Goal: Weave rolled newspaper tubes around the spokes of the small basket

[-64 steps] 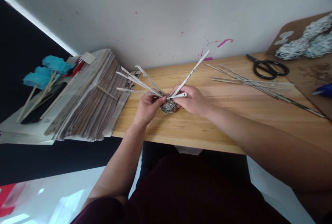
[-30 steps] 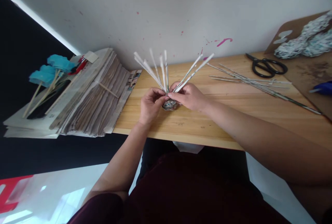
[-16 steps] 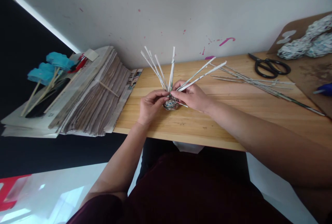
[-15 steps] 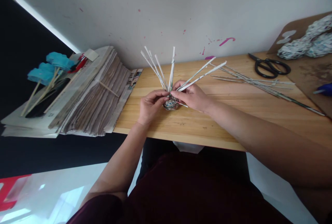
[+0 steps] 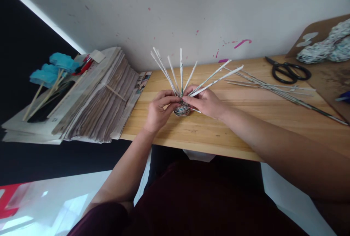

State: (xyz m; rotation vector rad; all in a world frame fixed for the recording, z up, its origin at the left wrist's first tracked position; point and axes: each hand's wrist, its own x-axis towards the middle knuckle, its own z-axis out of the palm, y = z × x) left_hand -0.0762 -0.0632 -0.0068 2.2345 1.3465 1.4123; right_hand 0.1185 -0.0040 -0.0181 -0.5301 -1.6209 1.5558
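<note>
A small round basket (image 5: 182, 111), woven from rolled paper, rests at or just above the wooden table (image 5: 207, 126). Several white paper sticks (image 5: 181, 66) fan upward from its rim. My left hand (image 5: 162, 109) is closed on the basket's left side, thumb and fingers pinching at the rim. On the other side my right hand (image 5: 203, 101) pinches the rim, with two rolled paper tubes (image 5: 218, 79) leaning right across its fingers. A short tube end pokes out below that hand. Just what the fingertips grip is partly hidden.
Loose paper sticks (image 5: 276, 92) lie to the right, near black-handled scissors (image 5: 291, 72). Woven paper pieces (image 5: 317, 51) sit by cardboard at far right. A tall stack of newspapers (image 5: 101, 101) stands left, bearing blue flowers (image 5: 45, 75) on sticks. A wall rises behind.
The basket has turned in my hands, and its sticks have swung from leaning left to a wider upright fan. Two tubes now lean further right. Both hands stay at the rim.
</note>
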